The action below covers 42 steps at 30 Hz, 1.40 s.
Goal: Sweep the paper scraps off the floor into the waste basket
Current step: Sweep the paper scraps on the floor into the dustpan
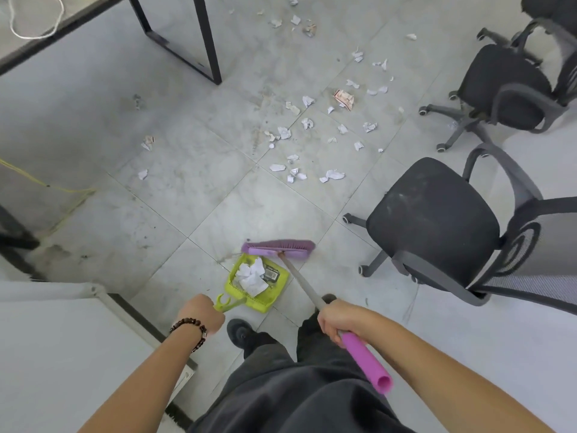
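Left hand (pixel 201 310) grips dustpan (pixel 256 281) handle, right hand (pixel 338 320) grips broom (pixel 278 247) pole; scraps (pixel 251 275) in pan, ahead of both.

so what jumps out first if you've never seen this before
The purple broom and lime-green dustpan at bottom centre stand out, the pan holding crumpled paper. The right hand grips the broom handle and the left hand grips the dustpan handle. Beyond them, white paper scraps lie scattered over the grey tiles, with black office chairs at the right.
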Available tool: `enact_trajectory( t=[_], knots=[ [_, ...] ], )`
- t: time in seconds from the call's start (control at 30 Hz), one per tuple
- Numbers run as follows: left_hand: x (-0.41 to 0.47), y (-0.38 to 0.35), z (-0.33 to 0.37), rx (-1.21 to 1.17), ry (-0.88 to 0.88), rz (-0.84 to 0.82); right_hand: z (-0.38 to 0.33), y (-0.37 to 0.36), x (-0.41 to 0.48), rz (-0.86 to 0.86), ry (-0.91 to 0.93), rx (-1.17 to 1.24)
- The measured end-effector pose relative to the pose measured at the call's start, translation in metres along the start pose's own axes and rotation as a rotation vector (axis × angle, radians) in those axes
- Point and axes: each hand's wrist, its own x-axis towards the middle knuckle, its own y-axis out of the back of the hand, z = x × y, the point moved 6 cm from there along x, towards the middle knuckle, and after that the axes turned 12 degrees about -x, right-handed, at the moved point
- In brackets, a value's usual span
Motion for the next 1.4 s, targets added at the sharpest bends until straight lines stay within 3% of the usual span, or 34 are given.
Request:
enact_trajectory(
  t=[0.07, 0.27, 0.57, 0.83, 1.07, 1.4],
  knots=[
    [-0.002, 0.004, -0.003, -0.008, -0.012, 0.015, 0.008, 0.008, -0.011, -0.051, 0.022, 0.035],
    [-0.001, 0.027, -0.016, -0.116, -0.005, 0.062, 0.005, 0.031, -0.042, -0.213, -0.089, 0.494],
    [0.013, 0.097, -0.050, -0.433, 0.007, 0.182, -0.099, 0.032, -0.038, 0.125, 0.056, 0.468],
    [0.030, 0.159, -0.075, -0.587, 0.035, 0.291, -0.204, 0.036, -0.024, 0.178, 0.155, 0.448],
    [0.073, 0.227, -0.095, -0.683, 0.129, 0.383, -0.326, 0.067, 0.022, 0.144, 0.186, 0.287],
    [0.186, 0.367, -0.091, -0.727, 0.362, 0.403, -0.596, 0.165, 0.135, 0.177, 0.351, 0.018]
  ],
)
